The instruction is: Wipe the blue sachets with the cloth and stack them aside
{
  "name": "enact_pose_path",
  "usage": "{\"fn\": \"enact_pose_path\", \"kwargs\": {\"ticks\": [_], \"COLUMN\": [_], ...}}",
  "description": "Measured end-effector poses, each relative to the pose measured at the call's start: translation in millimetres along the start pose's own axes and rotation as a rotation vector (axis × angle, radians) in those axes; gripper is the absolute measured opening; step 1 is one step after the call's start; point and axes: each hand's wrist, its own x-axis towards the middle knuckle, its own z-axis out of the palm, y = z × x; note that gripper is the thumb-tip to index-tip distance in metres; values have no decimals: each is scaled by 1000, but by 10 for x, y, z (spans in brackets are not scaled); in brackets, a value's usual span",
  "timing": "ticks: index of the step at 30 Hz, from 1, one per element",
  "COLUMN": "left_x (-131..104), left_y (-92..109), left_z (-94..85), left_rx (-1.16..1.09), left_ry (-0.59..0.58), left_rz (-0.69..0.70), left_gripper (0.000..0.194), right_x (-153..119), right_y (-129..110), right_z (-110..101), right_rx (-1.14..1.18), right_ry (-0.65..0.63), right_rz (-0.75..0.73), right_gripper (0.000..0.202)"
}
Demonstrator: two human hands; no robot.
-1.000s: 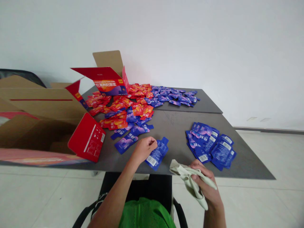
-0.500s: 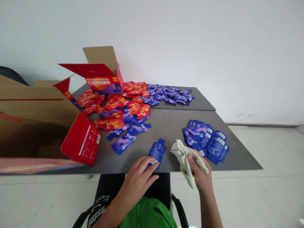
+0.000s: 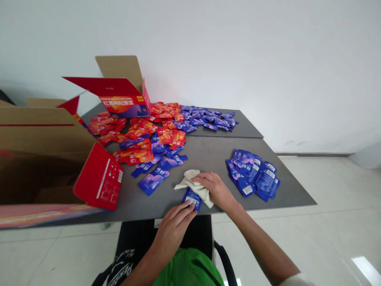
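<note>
A blue pouch (image 3: 192,198) lies near the table's front edge, its upper part hidden under a pale cloth (image 3: 193,180). The fingertips of my left hand (image 3: 175,222) rest on the pouch's lower end, fingers stretched out together. My right hand (image 3: 214,189) is closed on the cloth and presses it onto the pouch. To the right lies a group of blue pouches (image 3: 248,171), partly overlapping. Left of the cloth, another blue pouch (image 3: 154,179) lies by a mixed heap of red pouches (image 3: 138,155) and blue ones.
An open carton (image 3: 38,139) with a red flap (image 3: 99,178) takes up the left side. Behind it stands a red box (image 3: 125,104). More blue pouches (image 3: 208,118) are spread at the back of the grey table (image 3: 211,153), near the wall.
My right hand has moved left with the cloth, from beside the pouch onto its upper part. My left hand stays at the pouch's lower end. The view has shifted slightly.
</note>
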Motion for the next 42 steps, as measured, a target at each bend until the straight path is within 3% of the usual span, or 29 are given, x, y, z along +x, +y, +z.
{"fn": "enact_pose_path", "kwargs": {"ticks": [3,5,8,12,15,19,21,24,27,29,33,35,37,40,42], "left_x": [12,13,11,17,34,71,85,94,98,105,129,136,135,126,121], "left_y": [-12,-6,19,56,57,40,39,55,77,84,77,72,72,76,79], "left_z": [3,8,19,32,35,33,30,31,37,33,4,-8,-10,2,7], "left_rx": [-34,-51,-81,-95,-109,-138,-151,-162,-144,-138,-160,-159,-160,-167,-150], "left_ry": [8,24,46,62,72,89,91,90,94,89,94,104,109,113,96], "left_rz": [-27,-33,-41,-88,-97,-104,-111,-124,-151,-166,-156,-154,-160,-162,-162], "left_gripper": [31,31,31,29,29,28,29,31,25,24,31,32,30,30,28], "right_x": [131,157,44,-169,-114,143,188,62,-139,-189,1,140,205,98,-54], "right_y": [261,256,-39,-388,-200,277,305,2,-354,-393,69,318,383,90,-212], "right_z": [-147,-247,-278,-124,-54,-182,-278,-322,-207,-90,-16,-104,-229,-341,-313], "right_rx": [-96,-99,-32,61,29,-120,-125,-32,48,77,20,-63,-94,-14,39], "right_ry": [55,129,178,-59,-86,14,99,178,-1,-82,9,51,109,192,102], "right_rz": [90,105,41,-148,-103,22,48,11,-138,-174,-47,0,27,26,-49], "right_gripper": [45,42,46,50,52,44,42,48,55,55,49,44,42,46,51]}}
